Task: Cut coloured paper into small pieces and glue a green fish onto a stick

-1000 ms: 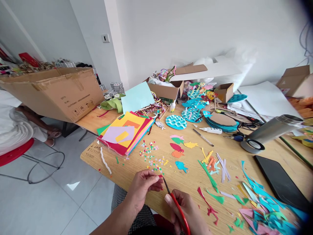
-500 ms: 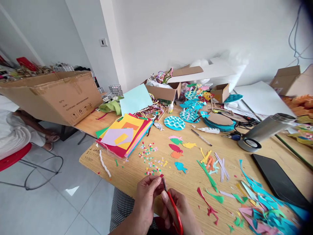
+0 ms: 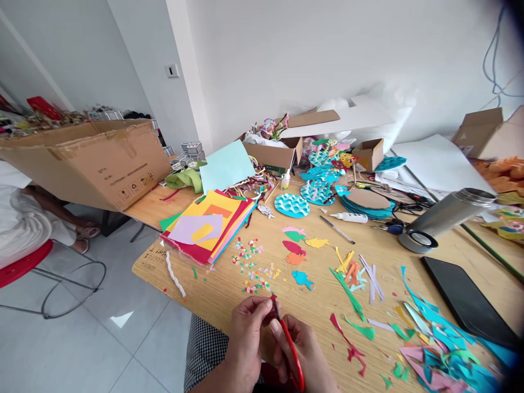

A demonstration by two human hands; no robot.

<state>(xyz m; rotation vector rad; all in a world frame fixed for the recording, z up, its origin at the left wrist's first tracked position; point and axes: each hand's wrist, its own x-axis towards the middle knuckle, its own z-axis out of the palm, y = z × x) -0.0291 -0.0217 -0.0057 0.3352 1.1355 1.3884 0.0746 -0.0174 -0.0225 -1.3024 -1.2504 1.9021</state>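
Observation:
Near the table's front edge, my left hand pinches a tiny piece of red paper between thumb and fingertips. My right hand is closed on red-handled scissors, whose narrow blades reach up to the red piece. Just beyond my fingertips lies a scatter of small coloured paper bits. Several paper fish rest to the right of these, among them a blue fish, an orange fish and a yellow fish.
Coloured paper sheets are stacked at the left. Paper strips and a heap of scraps lie right, beside a black phone and a steel flask. Behind are blue wavy discs and a glue bottle. A seated person is far left.
My left hand has shifted very slightly to the right, and the red piece sits a little differently at the scissor tips. The things on the table stay put.

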